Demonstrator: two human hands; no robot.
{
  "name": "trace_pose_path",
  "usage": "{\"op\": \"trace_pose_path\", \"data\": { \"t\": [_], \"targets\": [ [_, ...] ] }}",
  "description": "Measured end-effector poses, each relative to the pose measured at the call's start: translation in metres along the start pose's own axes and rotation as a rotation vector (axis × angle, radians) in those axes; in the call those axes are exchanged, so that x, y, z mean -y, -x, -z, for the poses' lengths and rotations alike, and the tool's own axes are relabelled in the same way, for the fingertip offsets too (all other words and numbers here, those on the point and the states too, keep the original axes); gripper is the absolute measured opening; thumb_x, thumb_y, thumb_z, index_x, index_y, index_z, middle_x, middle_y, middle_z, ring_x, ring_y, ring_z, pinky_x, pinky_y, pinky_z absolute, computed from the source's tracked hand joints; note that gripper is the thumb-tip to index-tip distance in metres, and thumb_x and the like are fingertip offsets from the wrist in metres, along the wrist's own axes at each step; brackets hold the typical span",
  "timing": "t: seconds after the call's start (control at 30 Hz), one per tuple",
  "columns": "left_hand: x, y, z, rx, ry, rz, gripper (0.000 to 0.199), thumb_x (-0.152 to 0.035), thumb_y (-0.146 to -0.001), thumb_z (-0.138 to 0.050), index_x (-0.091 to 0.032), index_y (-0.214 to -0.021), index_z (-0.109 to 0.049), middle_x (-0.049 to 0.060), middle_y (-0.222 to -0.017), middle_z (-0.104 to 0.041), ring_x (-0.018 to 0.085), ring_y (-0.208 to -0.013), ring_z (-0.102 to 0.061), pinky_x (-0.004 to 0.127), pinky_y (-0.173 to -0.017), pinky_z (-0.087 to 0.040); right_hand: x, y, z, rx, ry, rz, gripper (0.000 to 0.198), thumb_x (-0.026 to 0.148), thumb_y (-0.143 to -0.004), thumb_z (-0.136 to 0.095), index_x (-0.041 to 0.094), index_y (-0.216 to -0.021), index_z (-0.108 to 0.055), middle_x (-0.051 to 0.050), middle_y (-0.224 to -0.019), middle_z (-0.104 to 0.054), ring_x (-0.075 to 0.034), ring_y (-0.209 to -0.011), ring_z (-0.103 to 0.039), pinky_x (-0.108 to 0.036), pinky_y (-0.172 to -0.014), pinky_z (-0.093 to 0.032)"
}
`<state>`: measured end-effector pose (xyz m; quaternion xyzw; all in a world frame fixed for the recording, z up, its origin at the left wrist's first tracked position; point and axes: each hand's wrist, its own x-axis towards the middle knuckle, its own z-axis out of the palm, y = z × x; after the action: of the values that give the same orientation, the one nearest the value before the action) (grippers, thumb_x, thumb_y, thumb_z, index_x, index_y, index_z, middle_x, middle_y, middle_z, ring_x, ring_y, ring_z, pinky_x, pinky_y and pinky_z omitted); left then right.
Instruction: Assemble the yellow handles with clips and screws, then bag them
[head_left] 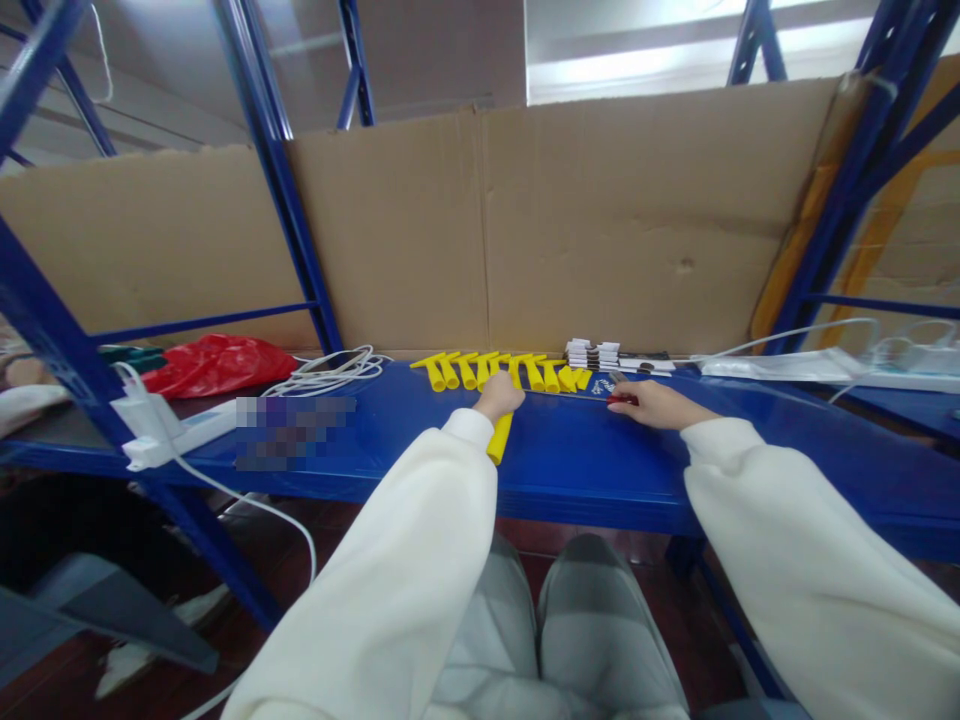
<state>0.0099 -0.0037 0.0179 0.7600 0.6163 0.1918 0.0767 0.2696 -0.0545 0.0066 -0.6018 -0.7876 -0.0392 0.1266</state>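
My left hand is closed round a yellow tube-shaped piece, whose lower end sticks out toward me. My right hand grips the red handle of a screwdriver. Its thin shaft runs left toward the piece in my left hand; whether the tip touches it I cannot tell. Behind my left hand lies a row of several yellow T-shaped pieces on the blue shelf. Small shiny parts, perhaps screws, lie in a little heap beside my right fingertips.
White and black stacked pieces lie against the cardboard panel. To the left are a red plastic bag, coiled white cable and a power strip. Blue uprights frame the shelf. A seated person's legs show at lower left.
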Motion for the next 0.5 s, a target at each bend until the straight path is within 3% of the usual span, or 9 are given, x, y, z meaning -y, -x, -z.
{"op": "trace_pose_path", "data": {
  "t": [0.27,0.37,0.5],
  "targets": [
    [-0.0002,0.0,0.0002,0.002,0.004,0.009,0.028,-0.014,-0.086,-0.059,-0.001,-0.11,-0.068,0.024,-0.115,-0.07,0.029,-0.111,-0.068,0.028,-0.087,-0.052,-0.0067,-0.0028,-0.0087,-0.085,-0.015,-0.005,0.018,0.032,-0.08,-0.065,0.022,-0.095,-0.062,-0.007,-0.088,-0.074,-0.022,-0.075,-0.068,-0.027,-0.062,-0.047],
    [0.001,-0.0006,-0.0015,-0.013,0.014,0.0,0.026,-0.013,-0.086,-0.059,-0.003,-0.108,-0.069,0.023,-0.114,-0.071,0.028,-0.109,-0.069,0.027,-0.085,-0.052,-0.0052,-0.0009,-0.0053,-0.095,0.007,0.043,0.013,0.031,-0.083,-0.061,0.023,-0.092,-0.064,-0.006,-0.085,-0.074,-0.022,-0.073,-0.068,-0.027,-0.061,-0.046],
    [0.0018,-0.0007,-0.0022,-0.011,0.043,0.001,0.025,-0.013,-0.086,-0.06,-0.004,-0.107,-0.069,0.022,-0.112,-0.072,0.028,-0.107,-0.069,0.027,-0.084,-0.053,-0.0004,0.0009,-0.0002,-0.036,0.025,0.009,0.02,0.033,-0.089,-0.052,0.021,-0.093,-0.068,-0.009,-0.09,-0.075,-0.023,-0.076,-0.069,-0.03,-0.067,-0.049]
  ]
}}
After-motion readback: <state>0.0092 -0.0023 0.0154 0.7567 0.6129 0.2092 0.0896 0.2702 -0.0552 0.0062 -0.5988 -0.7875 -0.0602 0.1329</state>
